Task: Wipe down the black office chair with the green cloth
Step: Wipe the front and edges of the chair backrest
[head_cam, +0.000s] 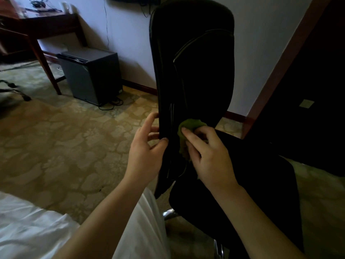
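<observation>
Nearest, at the lower left corner of the view: rumpled white bedding [28,230], with a fold of white fabric [147,217] beside it, between two bare forearms.

Reaches up and forward with both arms toward the lower part of the black office chair [192,62]. Grips the left edge of the backrest, low down, with the left hand [144,148]: thumb tip on the face toward the camera, the other fingers hooked round the edge with their tips hidden behind it, back of the hand to the camera. Holds the green cloth [193,124] bunched in the right hand [210,156], fingers curled over the wad, index finger stretched along its near side, knuckles up. Presses the cloth against the bottom of the backrest, just above the seat, just right of the left hand and parted from it by a strip of black upholstery.

Below and to the right of the hands: the black seat [261,174], too dark for detail, and a glint of chrome base [169,214] under its near edge. All around: patterned beige carpet [65,137].

Farther off, on the carpet against the pale wall: a grey boxy cabinet [91,75] with dark cables looped at its foot. At the far left: a dark wooden desk [50,27], a white mug [65,6] near its right end, and the blurred base of another chair [16,90] at the left edge. At the right: a dark wooden panel [308,81].
</observation>
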{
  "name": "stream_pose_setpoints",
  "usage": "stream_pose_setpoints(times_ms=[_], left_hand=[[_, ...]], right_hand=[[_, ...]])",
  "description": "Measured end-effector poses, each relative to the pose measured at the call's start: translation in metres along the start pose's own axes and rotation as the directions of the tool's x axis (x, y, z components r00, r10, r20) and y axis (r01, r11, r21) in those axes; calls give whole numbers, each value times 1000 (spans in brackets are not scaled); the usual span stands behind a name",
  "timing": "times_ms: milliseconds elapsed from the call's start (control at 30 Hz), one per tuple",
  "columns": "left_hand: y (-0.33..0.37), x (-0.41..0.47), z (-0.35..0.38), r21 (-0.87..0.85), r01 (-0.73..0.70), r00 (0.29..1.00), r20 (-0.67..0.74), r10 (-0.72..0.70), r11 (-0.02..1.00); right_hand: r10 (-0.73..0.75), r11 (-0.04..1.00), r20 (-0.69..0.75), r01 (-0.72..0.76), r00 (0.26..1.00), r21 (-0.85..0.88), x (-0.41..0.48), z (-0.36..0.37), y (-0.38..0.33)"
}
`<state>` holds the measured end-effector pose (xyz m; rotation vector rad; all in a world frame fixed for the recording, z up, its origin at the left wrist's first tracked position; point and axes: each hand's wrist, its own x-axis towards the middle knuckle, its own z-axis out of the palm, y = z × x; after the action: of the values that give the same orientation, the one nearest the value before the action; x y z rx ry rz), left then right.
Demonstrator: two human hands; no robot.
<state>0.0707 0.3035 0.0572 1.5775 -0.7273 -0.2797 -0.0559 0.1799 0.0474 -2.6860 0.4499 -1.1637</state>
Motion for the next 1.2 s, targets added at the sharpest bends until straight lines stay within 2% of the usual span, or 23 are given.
stream_pose_setpoints(times_ms=[167,333,600,733,933,1067,1200], left_hand=[[2,0,-3,-17,-6,1000,10,7,1000],[2,0,-4,-14,-2,1000,16,2,1000],[0,-2,-1,-34,-19,999,26,19,999],[2,-1,-3,-28,-19,999,34,20,999],[-3,0,-4,-1,-11,999,38,11,1000],[1,-1,-3,-10,-21,1000,20,21,1000],[3,-1,-2,-2,-24,1000,-4,24,1000]], right_hand=[[120,992,34,-119,992,-33,-21,6,-6],[171,985,88,-167,981,-52,-36,6,-8],[44,998,-24,-45,999,-45,-18,-8,-15],[71,996,-1,-71,997,-59,-6,2,-13],[138,988,63,-133,988,-84,-36,11,-8],[199,980,102,-196,975,-44,-46,11,-8],[118,993,48,-118,992,-6,-40,-2,-10]])
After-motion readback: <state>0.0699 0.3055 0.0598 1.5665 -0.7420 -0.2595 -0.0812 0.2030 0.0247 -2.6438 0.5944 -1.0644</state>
